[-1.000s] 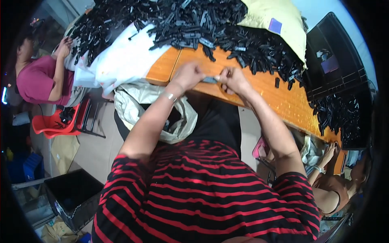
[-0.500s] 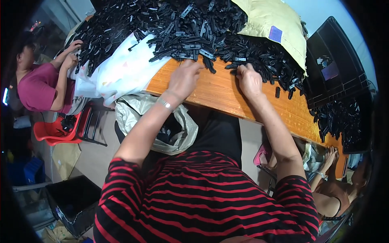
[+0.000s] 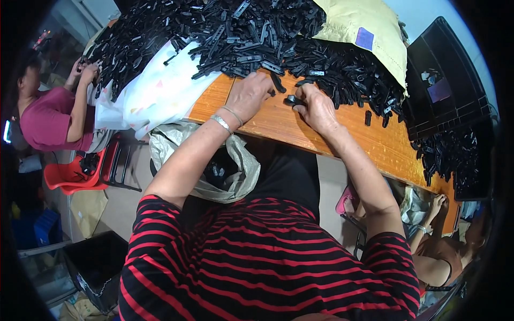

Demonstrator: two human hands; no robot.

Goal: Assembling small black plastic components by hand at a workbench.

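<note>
A large heap of slim black plastic parts [image 3: 251, 37], some with shiny metal strips, covers the back of the wooden table [image 3: 278, 120]. At the front edge of the heap my right hand [image 3: 319, 109] pinches one black plastic part [image 3: 293, 100], its end sticking out to the left. My left hand [image 3: 249, 99] is a little to the left over the bare wood, its fingers curled together. A small dark bit shows at its fingertips, too small to name. Another black part lies just beyond the left fingers.
A pale woven sack [image 3: 243, 176] hangs open at my lap. White plastic sheeting [image 3: 163, 88] lies left, a yellowish sack [image 3: 369, 32] back right, and a black crate [image 3: 444, 80] stands at right. Co-workers sit at left, beside a red chair [image 3: 72, 174], and at lower right.
My right hand has drawn back from the heap to the left with a black part in its fingers. My left hand has shifted slightly toward it, its fingers curled.
</note>
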